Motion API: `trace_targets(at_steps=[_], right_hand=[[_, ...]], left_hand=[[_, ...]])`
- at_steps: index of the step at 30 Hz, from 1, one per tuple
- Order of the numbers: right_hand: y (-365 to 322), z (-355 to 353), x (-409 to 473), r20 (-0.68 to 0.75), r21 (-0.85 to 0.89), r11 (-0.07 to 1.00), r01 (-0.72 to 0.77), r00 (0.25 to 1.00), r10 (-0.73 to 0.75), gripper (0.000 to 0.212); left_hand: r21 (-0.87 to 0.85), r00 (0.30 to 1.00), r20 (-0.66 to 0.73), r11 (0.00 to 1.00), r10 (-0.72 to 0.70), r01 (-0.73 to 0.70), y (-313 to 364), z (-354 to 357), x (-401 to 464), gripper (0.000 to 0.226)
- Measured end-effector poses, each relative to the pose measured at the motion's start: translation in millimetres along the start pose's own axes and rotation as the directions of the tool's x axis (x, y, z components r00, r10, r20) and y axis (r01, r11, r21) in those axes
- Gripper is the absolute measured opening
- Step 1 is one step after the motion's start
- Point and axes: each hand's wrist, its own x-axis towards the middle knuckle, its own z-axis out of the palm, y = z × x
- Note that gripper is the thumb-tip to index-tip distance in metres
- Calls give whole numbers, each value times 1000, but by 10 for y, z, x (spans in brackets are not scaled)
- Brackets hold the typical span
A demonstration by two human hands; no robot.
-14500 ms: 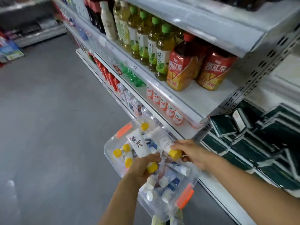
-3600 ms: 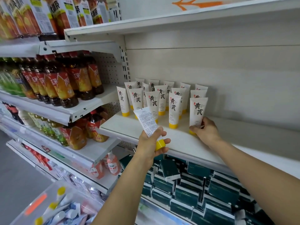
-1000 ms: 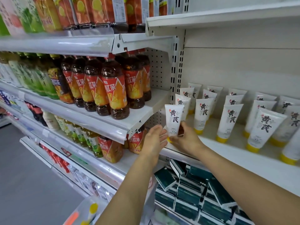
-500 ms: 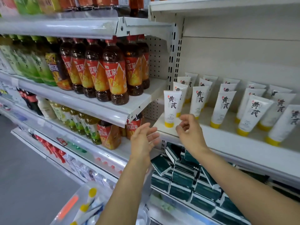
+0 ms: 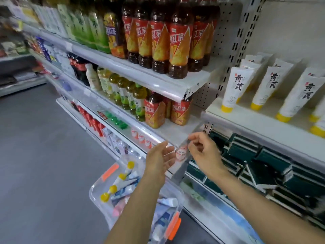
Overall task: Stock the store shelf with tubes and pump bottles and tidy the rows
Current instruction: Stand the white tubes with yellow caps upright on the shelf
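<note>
Both hands (image 5: 159,160) dropped from tubes (image 5: 234,88); fingertips motion-blurred.

Your tubes (image 5: 235,87) are white with black characters and yellow caps; your tea bottles (image 5: 178,48) carry red-and-orange labels; your bin (image 5: 109,175) is clear with orange latches.

The bin (image 5: 98,194) below lies open-topped, reachable from above past both forearms. Bare shelf (image 5: 263,120) runs in front of the tubes (image 5: 233,87). The tea bottles (image 5: 177,43) crowd the neighbouring bay to its edge.
</note>
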Motion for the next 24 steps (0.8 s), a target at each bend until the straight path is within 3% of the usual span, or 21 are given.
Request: trace_targets(at_steps=[7,15,20,24], right_hand=[[183,828,37,323,-39,999,-20,946,31,15],[858,1903,138,615,-175,982,-77,770,170,18],[1212,2464,296,684,-284,956,-77,682,259,15],[1373,2894,432,734,-336,942,-17,622,273,19]], left_hand=[[-119,974,-220,992,-60,34,-185,-783,164,12],[-128,865,-472,984,-167,121,-548,-1802,612,15],[17,820,-564,992,-95,127,-702,-2207,1023,21],[309,801,-595,939,66,153,-878,-2490,1465,8]])
